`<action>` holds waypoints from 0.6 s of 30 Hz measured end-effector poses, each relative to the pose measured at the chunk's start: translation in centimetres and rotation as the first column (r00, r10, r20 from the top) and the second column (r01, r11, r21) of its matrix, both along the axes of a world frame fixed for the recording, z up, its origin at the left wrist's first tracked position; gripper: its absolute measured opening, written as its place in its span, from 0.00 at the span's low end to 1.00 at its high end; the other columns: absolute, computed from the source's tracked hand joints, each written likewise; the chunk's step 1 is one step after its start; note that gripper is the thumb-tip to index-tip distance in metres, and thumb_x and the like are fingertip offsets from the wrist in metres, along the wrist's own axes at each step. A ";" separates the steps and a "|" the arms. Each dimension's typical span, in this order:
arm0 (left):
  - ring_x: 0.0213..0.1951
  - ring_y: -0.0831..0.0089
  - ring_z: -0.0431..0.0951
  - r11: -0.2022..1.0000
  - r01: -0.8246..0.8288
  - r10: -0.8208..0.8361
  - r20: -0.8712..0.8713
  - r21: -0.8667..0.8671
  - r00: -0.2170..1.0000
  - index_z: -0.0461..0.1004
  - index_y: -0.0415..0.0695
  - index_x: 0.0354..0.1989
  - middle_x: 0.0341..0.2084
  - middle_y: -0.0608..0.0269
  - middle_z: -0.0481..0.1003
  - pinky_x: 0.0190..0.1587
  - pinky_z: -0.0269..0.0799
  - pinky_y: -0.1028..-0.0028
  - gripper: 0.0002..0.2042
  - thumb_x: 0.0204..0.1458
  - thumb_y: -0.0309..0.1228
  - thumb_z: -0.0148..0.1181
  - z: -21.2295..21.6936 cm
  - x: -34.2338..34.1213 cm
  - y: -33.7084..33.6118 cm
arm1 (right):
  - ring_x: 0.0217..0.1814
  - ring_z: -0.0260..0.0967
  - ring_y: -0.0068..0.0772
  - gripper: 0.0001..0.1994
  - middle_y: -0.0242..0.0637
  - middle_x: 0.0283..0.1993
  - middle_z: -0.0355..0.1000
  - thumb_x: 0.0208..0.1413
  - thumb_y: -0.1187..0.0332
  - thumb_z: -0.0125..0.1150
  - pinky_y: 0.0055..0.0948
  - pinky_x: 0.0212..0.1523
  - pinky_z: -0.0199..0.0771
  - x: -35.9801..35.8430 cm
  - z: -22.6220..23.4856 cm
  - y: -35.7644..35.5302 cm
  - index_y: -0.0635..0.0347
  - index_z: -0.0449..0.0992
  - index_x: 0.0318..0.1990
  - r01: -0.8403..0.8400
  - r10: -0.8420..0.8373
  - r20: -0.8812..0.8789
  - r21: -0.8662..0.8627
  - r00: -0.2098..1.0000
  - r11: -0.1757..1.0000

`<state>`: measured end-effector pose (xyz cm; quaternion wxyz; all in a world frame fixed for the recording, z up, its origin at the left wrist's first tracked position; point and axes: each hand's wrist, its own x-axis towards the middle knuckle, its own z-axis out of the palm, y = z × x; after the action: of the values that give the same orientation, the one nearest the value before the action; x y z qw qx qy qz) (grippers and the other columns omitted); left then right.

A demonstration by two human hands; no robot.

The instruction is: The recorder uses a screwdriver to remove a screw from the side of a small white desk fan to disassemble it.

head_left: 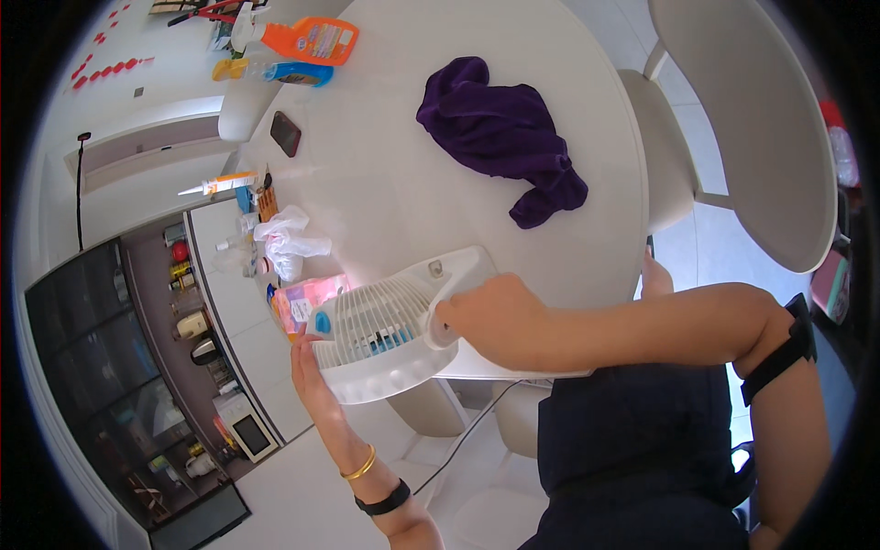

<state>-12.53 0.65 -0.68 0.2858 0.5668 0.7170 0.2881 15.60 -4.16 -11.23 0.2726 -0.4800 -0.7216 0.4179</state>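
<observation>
A white desk fan [403, 368] with a ribbed round grille is held tilted at the near edge of the table. My right hand [495, 318] is closed around the fan beside its base end, the fingers partly hidden. On the opposite side of the grille, my left hand [316, 385] holds the outer rim, its fingers close to a blue knob [322, 322]. Some blue parts show through the grille slats. Farther back on the table lies a crumpled purple cloth [500, 128], apart from both hands.
On the round white table [385, 174] are an orange spray bottle [316, 41], a blue spray bottle [298, 72], a phone [285, 134], a white plastic bag [289, 240] and a pink package [307, 298]. A chair [761, 137] stands at right. A cable [467, 435] hangs below the table.
</observation>
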 end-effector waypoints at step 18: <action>0.42 0.74 0.73 0.770 0.105 0.320 -0.524 0.629 0.790 0.73 0.39 0.39 0.39 0.57 0.72 0.48 0.67 0.77 0.14 0.63 0.38 0.46 2.1 7.7 -3.7 | 0.31 0.66 0.17 0.07 0.30 0.30 0.70 0.58 0.70 0.55 0.20 0.33 0.65 3.2 -0.5 0.2 0.61 0.68 0.41 -0.213 -0.332 -0.613 -0.646 0.717 0.733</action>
<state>-4.87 -3.02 1.43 -0.1819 0.6455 0.6639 0.3309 18.76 -3.93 -11.75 0.3424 -0.3768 -0.3440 0.7889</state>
